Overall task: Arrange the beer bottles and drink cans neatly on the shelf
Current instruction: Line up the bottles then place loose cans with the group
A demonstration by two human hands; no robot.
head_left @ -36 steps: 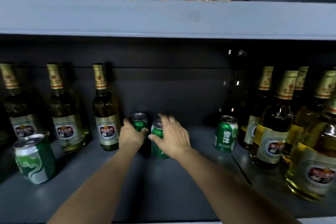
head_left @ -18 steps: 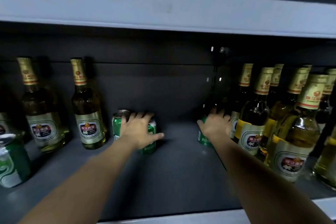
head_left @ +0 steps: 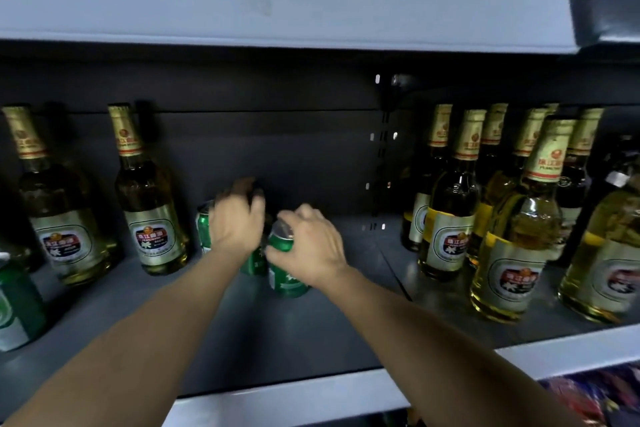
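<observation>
Green cans [head_left: 289, 267] stand upright, clustered at mid-shelf [head_left: 277, 333]; another can [head_left: 17, 305] stands at far left. Gold-capped beer bottles [head_left: 152, 218] stand upright left of the cluster; more bottles [head_left: 512, 253] crowd the right side.

On the grey metal shelf [head_left: 277, 329], the right hand [head_left: 313, 250] grips a green drink can [head_left: 285, 269]. The left hand [head_left: 235, 218] rests on more green cans [head_left: 204, 229] just beside it. Tall gold-capped glass beer bottles [head_left: 152, 211] stand near those cans.
</observation>
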